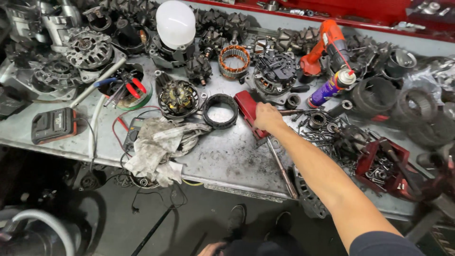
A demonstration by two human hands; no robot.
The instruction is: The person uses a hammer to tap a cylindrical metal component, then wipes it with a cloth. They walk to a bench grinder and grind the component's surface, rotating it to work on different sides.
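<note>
One hand is at work — the right hand, reaching to the middle of the frame with its fingers curled down onto a red tool that lies flat on the grey bench. The grip looks closed over the tool's lower end, palm down, as suits lifting something flat. A long metal rod runs from under the hand toward the bench's near edge. Just left of the tool sits a black ring, then a dirty rag heaped at lower left. At upper right a spray can leans by an orange drill — both within arm's reach. The left hand is out of view.
</note>
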